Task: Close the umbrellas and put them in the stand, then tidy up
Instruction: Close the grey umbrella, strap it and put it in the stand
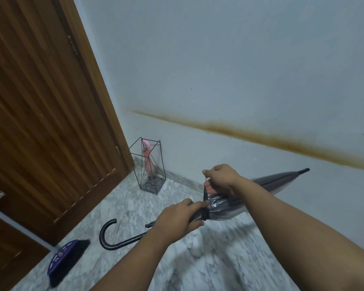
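— Where was the grey umbrella (261,185)?
— Folded, held level above the marble floor (208,259). The left hand (178,219) gripped its canopy; the right hand (221,177) pinched the strap (205,198).
— Room around it?
— Open floor below; the wire stand (150,164) stood well apart in the corner, against the wall (219,70).

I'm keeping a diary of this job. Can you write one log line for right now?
left hand: grips grey umbrella | right hand: pulls strap | stand: holds pink umbrella | step: tying shut
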